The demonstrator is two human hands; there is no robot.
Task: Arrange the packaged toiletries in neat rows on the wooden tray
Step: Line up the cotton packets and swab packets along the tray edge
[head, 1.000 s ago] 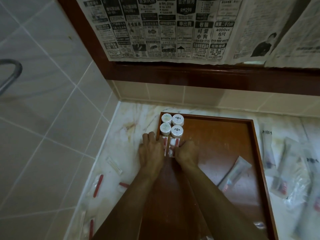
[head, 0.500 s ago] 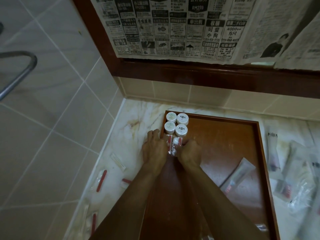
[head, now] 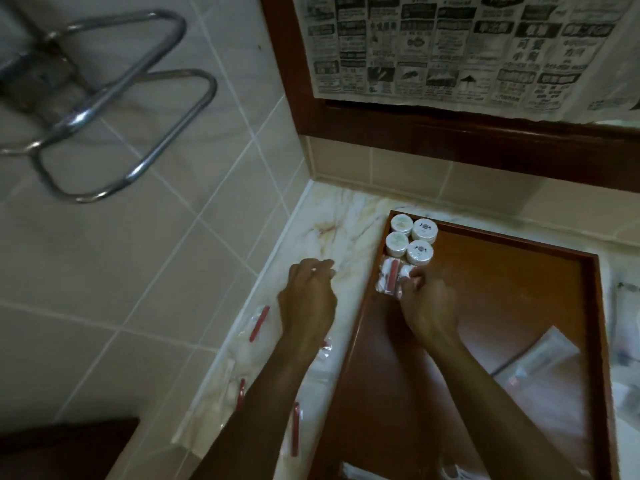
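The marble worktop (head: 346,230) carries the wooden tray (head: 595,306), which serves as the landmark for everything else. Most of the tray's floor is bare; the arranging has begun in its far left corner, probably so rows can build outward from two walls that keep them square. There four round white jars (head: 412,239) stand two by two, touching one another and tight against the corner. Just nearer than the jars, against the tray's left wall, lies a clear sachet with a red stick (head: 390,279), apparently starting the next row. A loose tube packet (head: 540,358) lies aslant toward the tray's near right, not yet sorted. Off the tray's left side, more red-stick sachets (head: 258,323) lie scattered on the worktop, waiting. The right hand (head: 427,308) has its fingers curled, the tips pinching the sachet's edge by the jars. The left hand (head: 306,299) hovers off the tray's left wall, fingers loosely bent; whether it holds anything cannot be told.
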